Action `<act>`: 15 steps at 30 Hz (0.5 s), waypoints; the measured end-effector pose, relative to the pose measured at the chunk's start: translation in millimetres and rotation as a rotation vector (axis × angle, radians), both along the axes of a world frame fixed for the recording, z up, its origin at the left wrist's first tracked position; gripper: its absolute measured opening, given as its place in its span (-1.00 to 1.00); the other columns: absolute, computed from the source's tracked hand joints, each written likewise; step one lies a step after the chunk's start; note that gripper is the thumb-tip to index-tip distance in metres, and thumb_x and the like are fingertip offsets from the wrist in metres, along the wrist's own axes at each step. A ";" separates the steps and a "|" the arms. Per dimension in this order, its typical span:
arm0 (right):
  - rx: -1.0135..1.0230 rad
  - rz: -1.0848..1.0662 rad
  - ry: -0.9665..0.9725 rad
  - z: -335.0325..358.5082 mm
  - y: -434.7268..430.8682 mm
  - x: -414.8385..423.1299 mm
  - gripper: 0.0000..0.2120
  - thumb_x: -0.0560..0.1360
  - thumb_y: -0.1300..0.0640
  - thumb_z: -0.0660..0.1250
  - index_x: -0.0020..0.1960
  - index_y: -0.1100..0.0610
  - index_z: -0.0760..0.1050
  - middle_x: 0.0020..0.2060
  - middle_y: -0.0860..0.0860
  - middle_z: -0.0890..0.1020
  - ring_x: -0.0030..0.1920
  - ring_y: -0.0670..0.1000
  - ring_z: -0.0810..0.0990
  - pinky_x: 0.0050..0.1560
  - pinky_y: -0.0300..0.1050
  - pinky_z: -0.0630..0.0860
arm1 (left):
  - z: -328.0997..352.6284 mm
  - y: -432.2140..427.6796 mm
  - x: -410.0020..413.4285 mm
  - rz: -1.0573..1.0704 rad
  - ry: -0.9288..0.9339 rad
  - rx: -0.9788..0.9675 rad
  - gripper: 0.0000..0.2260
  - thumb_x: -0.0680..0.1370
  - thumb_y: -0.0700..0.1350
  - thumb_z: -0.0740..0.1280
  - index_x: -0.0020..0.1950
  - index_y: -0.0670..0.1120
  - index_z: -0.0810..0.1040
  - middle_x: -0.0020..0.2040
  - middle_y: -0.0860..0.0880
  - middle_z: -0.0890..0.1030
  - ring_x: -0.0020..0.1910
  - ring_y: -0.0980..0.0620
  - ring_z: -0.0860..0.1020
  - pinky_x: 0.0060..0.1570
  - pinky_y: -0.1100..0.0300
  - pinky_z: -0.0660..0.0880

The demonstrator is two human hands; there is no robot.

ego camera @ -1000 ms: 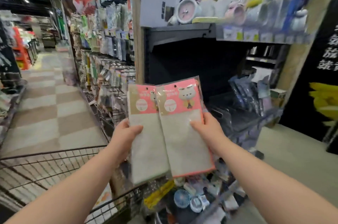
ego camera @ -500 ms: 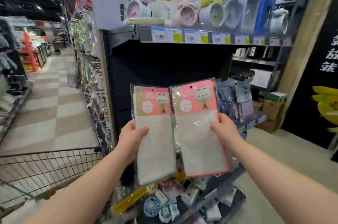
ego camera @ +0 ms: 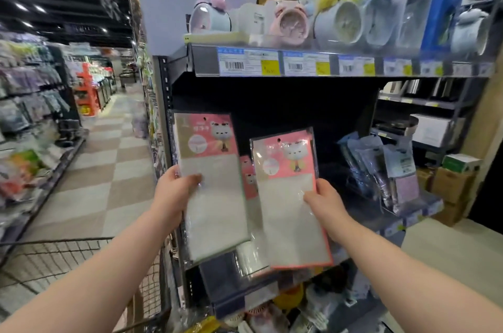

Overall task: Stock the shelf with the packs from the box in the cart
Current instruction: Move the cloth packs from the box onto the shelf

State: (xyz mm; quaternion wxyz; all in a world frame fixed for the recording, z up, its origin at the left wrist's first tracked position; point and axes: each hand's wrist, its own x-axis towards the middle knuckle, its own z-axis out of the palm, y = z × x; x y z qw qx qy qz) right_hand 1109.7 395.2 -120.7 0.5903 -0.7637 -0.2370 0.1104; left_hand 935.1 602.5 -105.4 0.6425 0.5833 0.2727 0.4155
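Left grip (ego camera: pixel 174 191) clamped on the left pack (ego camera: pixel 215 213), thumb across its front, pack upright before the dark shelf (ego camera: pixel 231 293) bay. Right grip (ego camera: pixel 324 200) clamped on the right pack (ego camera: pixel 285 232), held slightly lower, just beside the first. Third pack (ego camera: pixel 246 177) visible behind, between them. Wire cart (ego camera: pixel 68 259) lower left.

Counts: 3 pink-headed clear-plastic cloth packs (ego camera: pixel 212 196) visible; 1 black wire cart (ego camera: pixel 54 256); at least 5 round alarm clocks (ego camera: pixel 288 25) on top.
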 end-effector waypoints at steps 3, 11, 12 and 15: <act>0.007 0.037 0.024 -3.9 24.1 13.6 -0.81 0.44 0.34 0.18 -0.01 0.15 0.46 -0.11 0.08 0.58 -0.16 0.05 0.54 -0.19 -0.10 0.45 | 3.3 15.5 9.7 0.018 -0.031 0.000 -0.79 0.49 -0.40 0.29 -0.15 -0.08 0.51 -0.32 -0.06 0.63 -0.39 -0.02 0.57 -0.41 0.21 0.54; -0.001 0.181 0.165 -31.0 65.5 27.2 -0.77 0.44 0.37 0.17 -0.02 0.14 0.50 -0.13 0.08 0.62 -0.18 0.02 0.59 -0.27 -0.14 0.49 | 0.3 39.4 -0.1 0.090 -0.020 -0.024 -0.86 0.50 -0.35 0.31 0.01 -0.18 0.53 -0.21 -0.12 0.63 -0.41 0.05 0.60 -0.35 0.20 0.54; -0.005 0.200 0.174 -35.8 68.6 28.8 -0.76 0.44 0.36 0.18 0.01 0.14 0.51 -0.13 0.08 0.63 -0.17 0.03 0.61 -0.25 -0.13 0.51 | 0.2 41.0 -1.7 0.101 -0.025 -0.024 -0.87 0.50 -0.35 0.30 -0.03 -0.17 0.54 -0.24 -0.10 0.64 -0.40 0.04 0.60 -0.33 0.20 0.55; -0.010 0.272 0.213 -47.6 78.2 34.4 -0.73 0.43 0.34 0.24 0.08 0.15 0.55 -0.10 0.08 0.67 -0.14 0.05 0.65 -0.25 -0.16 0.54 | 1.0 38.1 -5.6 0.117 -0.077 -0.020 -0.86 0.45 -0.35 0.34 -0.09 -0.13 0.54 -0.29 -0.06 0.66 -0.35 -0.01 0.62 -0.33 0.18 0.57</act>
